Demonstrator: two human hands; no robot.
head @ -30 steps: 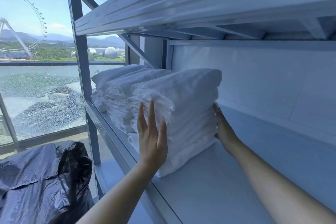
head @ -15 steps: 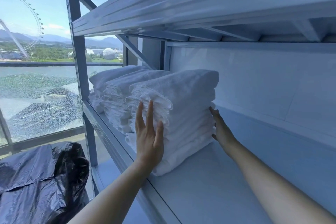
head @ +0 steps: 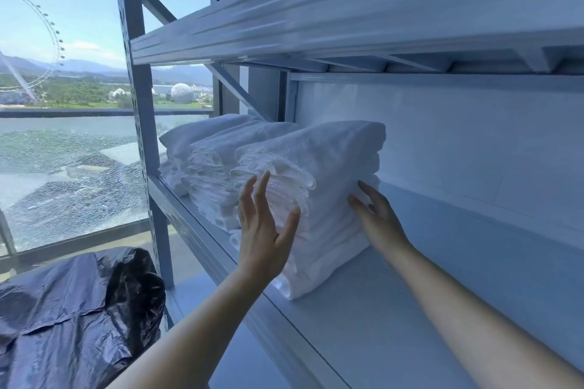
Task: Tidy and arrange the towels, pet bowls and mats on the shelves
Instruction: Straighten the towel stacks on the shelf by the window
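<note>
Although the metal rack (head: 142, 104) fills most of the view, only one shelf (head: 410, 309) matters now. Its pale board carries three piles of folded white towels at the left end, with bare board to their right. Beyond the rack's upright, a window (head: 63, 167) with crazed lower glass looks over water. A black plastic bag (head: 79, 319) lies slumped below it.

The far stack (head: 196, 136) and middle stack (head: 227, 161) sit side by side. The nearest stack (head: 335, 174) stands against them, its front foot close to the shelf lip.

The left hand (head: 262, 230) is held flat before the frilled front edges, fingers straight and spread, grasping nothing. Whether the palm touches the cloth I cannot tell. The right hand (head: 379, 221) lies flat-fingered against the stack's right side, likewise holding nothing.

The step looks like squaring this pile. To do it well, I judge that both palms should press evenly, low as well as high. The layers are soft and the upper folds bulge forward past the lower ones, so a push at one height only would skew the pile. Nudging it back from the lip, in line with its neighbours, would finish it neatly.
</note>
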